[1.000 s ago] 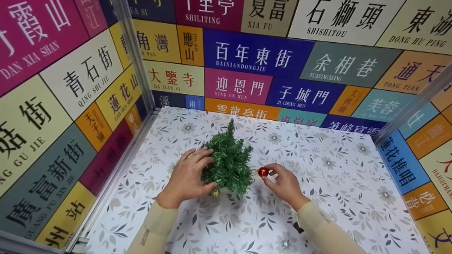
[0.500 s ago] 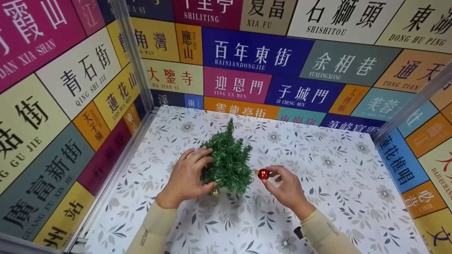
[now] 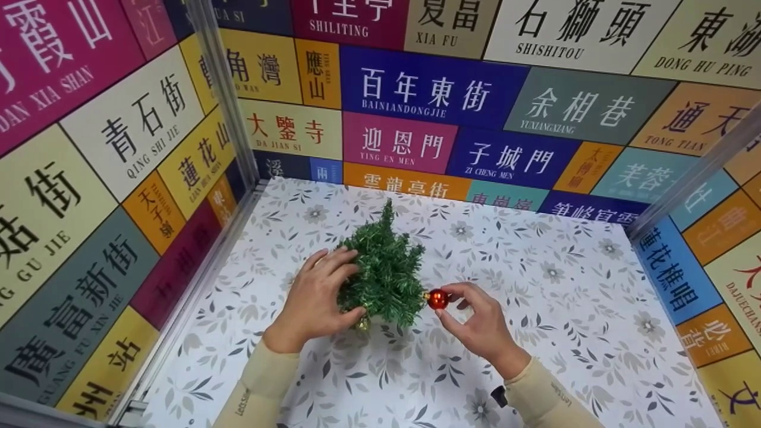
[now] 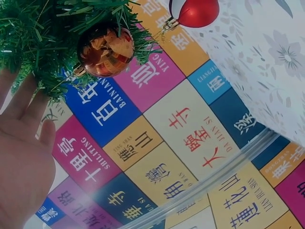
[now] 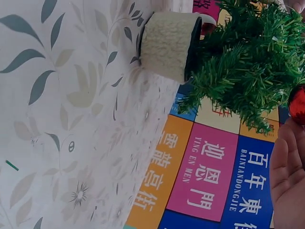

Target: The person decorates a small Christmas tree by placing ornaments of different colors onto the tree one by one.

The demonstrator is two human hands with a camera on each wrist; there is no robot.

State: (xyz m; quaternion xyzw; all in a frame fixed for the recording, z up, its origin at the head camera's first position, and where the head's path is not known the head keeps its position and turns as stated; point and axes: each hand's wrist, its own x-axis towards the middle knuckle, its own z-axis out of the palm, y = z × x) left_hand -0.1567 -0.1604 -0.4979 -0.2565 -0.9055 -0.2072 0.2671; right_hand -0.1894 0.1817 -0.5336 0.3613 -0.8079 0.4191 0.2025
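Observation:
In the head view a small artificial Christmas tree (image 3: 383, 273) stands mid-table. Its cream textured pot (image 5: 167, 45) shows sideways in the right wrist view. My left hand (image 3: 318, 297) rests against the tree's left side, fingers extended into the branches, their tips hidden by needles. On the other side my right hand (image 3: 478, 318) pinches a red bauble (image 3: 438, 299) between thumb and fingers, its gold cap right at the branch tips. A shiny gold bauble (image 4: 106, 50) hangs by my left thumb. Lower down hangs a red bauble (image 4: 198, 12) with a pale part.
A white tablecloth (image 3: 535, 333) with grey leaves and flowers covers the table. Sign-patterned walls (image 3: 434, 89) rise at the back and both sides, with metal posts (image 3: 229, 89) at the corners. A tiny green sliver (image 5: 12, 165) lies on the cloth.
My right hand drew slightly back and down, then moved left, bringing the red bauble's cap up to the branches. My left hand stays in place on the tree.

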